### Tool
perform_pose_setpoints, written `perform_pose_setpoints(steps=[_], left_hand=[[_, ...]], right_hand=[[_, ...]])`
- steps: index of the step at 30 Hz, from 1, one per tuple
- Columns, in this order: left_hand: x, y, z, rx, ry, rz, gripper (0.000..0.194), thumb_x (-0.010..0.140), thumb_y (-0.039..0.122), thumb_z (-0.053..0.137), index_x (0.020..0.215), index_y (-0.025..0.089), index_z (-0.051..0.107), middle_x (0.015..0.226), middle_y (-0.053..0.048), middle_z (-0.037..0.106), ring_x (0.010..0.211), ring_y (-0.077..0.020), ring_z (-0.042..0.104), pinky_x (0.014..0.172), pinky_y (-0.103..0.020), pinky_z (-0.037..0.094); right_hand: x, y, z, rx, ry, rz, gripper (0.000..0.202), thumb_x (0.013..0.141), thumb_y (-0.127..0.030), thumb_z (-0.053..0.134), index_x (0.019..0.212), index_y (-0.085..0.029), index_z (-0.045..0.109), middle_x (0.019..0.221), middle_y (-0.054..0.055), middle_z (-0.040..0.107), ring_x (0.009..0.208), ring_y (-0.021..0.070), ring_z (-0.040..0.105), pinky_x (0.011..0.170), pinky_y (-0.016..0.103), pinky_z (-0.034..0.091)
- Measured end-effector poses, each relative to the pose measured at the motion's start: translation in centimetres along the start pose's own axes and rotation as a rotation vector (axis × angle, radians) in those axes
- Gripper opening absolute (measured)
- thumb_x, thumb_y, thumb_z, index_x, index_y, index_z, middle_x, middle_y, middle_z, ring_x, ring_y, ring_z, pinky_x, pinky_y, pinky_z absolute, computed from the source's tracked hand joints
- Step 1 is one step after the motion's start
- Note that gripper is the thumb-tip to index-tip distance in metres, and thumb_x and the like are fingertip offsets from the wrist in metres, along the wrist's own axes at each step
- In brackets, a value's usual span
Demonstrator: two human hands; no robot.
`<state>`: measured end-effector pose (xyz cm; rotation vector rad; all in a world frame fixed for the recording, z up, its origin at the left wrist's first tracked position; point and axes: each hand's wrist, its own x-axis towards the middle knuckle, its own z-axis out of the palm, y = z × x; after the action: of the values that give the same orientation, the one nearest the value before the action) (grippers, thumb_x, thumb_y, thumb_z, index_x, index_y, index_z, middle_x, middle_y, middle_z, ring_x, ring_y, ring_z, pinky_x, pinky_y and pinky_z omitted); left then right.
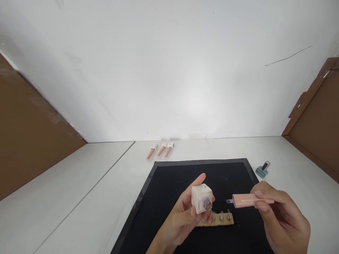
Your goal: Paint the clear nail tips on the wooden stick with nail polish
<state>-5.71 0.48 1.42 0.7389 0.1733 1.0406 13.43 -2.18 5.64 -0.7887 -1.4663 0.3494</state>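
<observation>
My left hand [182, 215] grips a white, cube-shaped nail polish bottle [199, 198] tilted so that its uncapped threaded neck faces me. To its right, my right hand [283, 213] pinches a long pink brush cap [245, 200], the brush tip pointing left toward the bottle but apart from it. Under the hands lies a tan strip [222, 219] with several small upright clear pieces on it, partly hidden behind my left hand.
A black mat [185, 173] with a grey border covers the middle of the white table. Several white bottles with pink caps [164, 149] lie beyond it. At right sits a teal bottle with a dark cap [262, 170]. Brown panels [315, 123] flank both sides.
</observation>
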Motion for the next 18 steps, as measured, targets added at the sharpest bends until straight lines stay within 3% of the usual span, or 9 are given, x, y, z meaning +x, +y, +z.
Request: perform_pose_setpoints(steps=[7,13,18], left_hand=[[0.2,-0.2,-0.1,-0.052,-0.012,-0.009,0.05,0.072,0.031,0.072,0.121,0.028,0.06,0.088,-0.005,0.067,0.057,-0.0072,0.051,0.059,-0.025,0.045],[0.2,0.0,0.2,-0.054,-0.035,-0.044,0.051,0.071,0.032,0.073,0.12,0.028,0.06,0.086,-0.004,0.067,0.056,-0.0066,0.052,0.06,-0.025,0.045],[0.2,-0.1,-0.2,-0.014,-0.01,-0.049,0.05,0.071,0.033,0.074,0.119,0.028,0.061,0.085,-0.005,0.067,0.059,-0.0081,0.053,0.063,-0.026,0.045]], right_hand=[[-0.6,0.1,-0.2,0.034,-0.035,-0.194,0.023,0.087,-0.004,0.053,0.103,-0.016,0.063,0.064,0.001,0.053,0.056,0.0154,0.052,0.043,0.027,0.04],[-0.6,0.1,-0.2,-0.049,-0.055,-0.271,0.028,0.086,-0.002,0.051,0.108,-0.016,0.061,0.073,0.006,0.062,0.058,0.0168,0.056,0.044,0.03,0.044],[0.6,-0.9,-0.3,-0.18,-0.149,-0.363,0.018,0.09,-0.007,0.048,0.101,-0.017,0.058,0.063,0.004,0.061,0.051,0.014,0.055,0.042,0.026,0.048]])
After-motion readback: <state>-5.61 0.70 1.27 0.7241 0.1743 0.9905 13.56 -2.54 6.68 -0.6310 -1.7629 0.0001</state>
